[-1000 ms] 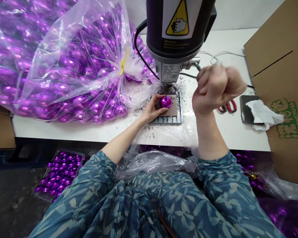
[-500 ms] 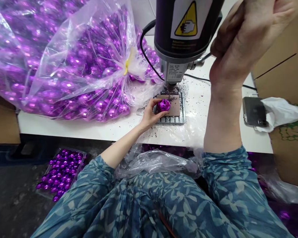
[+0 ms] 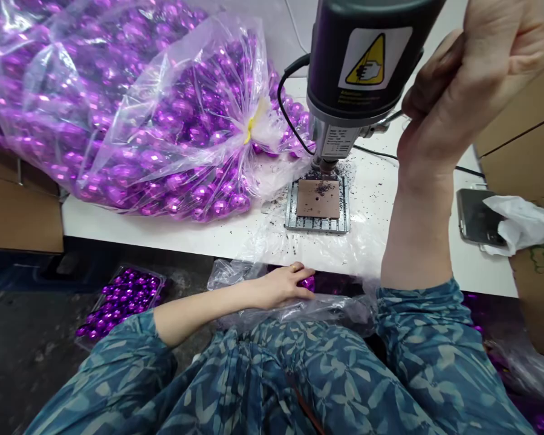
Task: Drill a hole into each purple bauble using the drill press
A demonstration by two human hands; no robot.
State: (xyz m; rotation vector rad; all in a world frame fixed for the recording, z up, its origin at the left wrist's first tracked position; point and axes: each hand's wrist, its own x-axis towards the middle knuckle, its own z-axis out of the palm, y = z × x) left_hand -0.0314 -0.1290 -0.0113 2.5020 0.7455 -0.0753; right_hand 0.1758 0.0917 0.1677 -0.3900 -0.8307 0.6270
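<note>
My left hand (image 3: 283,286) is below the table's front edge, over the opening of a clear plastic bag (image 3: 340,308). Its thumb and fingers close around a shiny purple faceted ball (image 3: 307,282), partly hidden by the fingers. At upper right, my right hand (image 3: 476,78) is wrapped in a fist round the lever (image 3: 393,118) of a bench drill press (image 3: 367,78). Under the drill lies a brown square board (image 3: 318,199) with a small hole and dark shavings, set on a slotted metal base (image 3: 317,228).
A big tied bag of purple balls (image 3: 163,139) covers the table's left. A tray of purple balls (image 3: 122,302) sits low at left. A phone (image 3: 480,220) and crumpled white tissue (image 3: 526,223) lie at right beside cardboard boxes (image 3: 517,115). A black cable (image 3: 284,103) loops by the drill.
My left hand has moved from the board, where it held a purple ball, down to the bag below the table edge. My right hand stays on the lever. The view has shifted slightly.
</note>
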